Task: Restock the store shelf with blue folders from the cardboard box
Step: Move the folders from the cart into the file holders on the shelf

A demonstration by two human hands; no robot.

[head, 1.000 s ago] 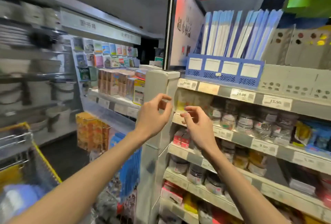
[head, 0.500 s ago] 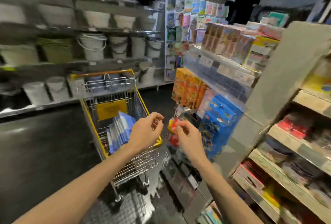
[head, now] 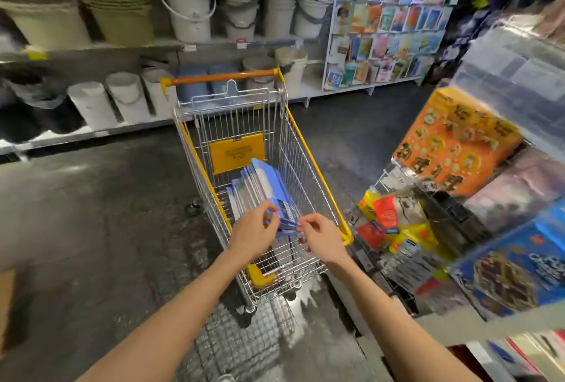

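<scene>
Down inside the shopping cart [head: 318, 174], the blue folders [head: 263, 189] are leaning in a stack, their near ends partly disappearing behind the left hand [head: 253, 233] and right hand [head: 322, 239]. Both hands are curling close together there, though blur is hiding whether either is gripping.

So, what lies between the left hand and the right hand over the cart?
The near end of the blue folders, standing in the cart, lies between the left hand and right hand, seen in the head view.
</scene>
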